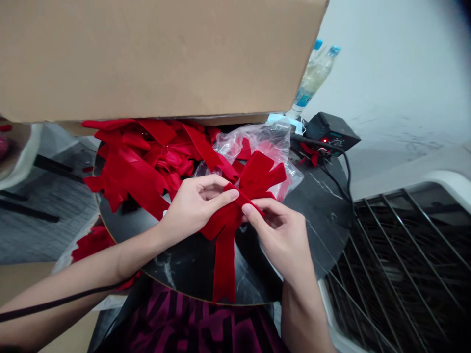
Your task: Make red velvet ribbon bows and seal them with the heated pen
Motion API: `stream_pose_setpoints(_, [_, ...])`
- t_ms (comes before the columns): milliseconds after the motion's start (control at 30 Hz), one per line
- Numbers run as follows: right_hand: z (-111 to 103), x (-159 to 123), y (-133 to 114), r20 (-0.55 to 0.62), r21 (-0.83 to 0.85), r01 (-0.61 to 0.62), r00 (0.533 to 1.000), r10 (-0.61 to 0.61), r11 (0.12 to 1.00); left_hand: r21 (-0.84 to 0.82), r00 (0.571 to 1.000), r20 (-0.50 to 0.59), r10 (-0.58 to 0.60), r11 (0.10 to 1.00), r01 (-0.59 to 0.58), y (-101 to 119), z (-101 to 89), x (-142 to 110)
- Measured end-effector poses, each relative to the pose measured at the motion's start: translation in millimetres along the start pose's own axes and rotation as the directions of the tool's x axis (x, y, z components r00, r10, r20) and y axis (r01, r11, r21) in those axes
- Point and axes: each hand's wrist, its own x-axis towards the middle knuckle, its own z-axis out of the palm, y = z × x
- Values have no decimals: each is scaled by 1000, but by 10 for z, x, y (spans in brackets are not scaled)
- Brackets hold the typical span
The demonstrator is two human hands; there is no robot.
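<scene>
A white wall (397, 63) stands behind a round black marble table top (316, 215) with a thin gold rim, and a metal wire rack (397, 255) with a white frame is on the right of it. A cardboard box (147, 59) is tilted above the far part of the table and hides some of the view. Under this box lies a pile of red velvet bows (147, 157), and a clear plastic bag (257, 142) is just beside the pile. Near the far edge of the table there is a small black control box (329, 132) with a red light and a black cable (348, 171), and two plastic bottles (312, 73) with blue caps stand behind it. In the middle of the table, the person holds one red velvet bow (235, 215) above the marble, and its long tail (224, 269) hangs down toward the near rim. The left hand (195, 206) grasps the bow from the left side, with the thumb pressed on a loop. The right hand (279, 235) pinches the centre of the bow between the thumb and the fingers. Both hands are closed on this same bow, and they touch it near its knot.
</scene>
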Motion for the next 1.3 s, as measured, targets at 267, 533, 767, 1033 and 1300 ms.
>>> stream_pose_setpoints(267, [81, -17, 42, -81, 124, -2, 997, 12, 992, -10, 997, -73, 29, 1000, -30, 34, 23, -18])
stream_pose_setpoints(533, [158, -19, 33, -194, 197, 70, 981, -31, 978, -93, 995, -100, 11, 995, -20, 14, 41, -7])
stream_pose_setpoints(767, [162, -8, 37, -215, 252, 53, 977, 3, 966, -15, 992, -106, 74, 997, -76, 11, 31, -18])
stream_pose_setpoints(1033, [175, -20, 21, -213, 256, 5, 976, 51, 967, 69, 988, -120, 96, 994, -89, 16, 21, -29])
stream_pose_setpoints(1300, [175, -22, 8, -200, 274, -8, 978, 65, 962, -13, 991, -126, 37, 999, -38, -11, 29, -12])
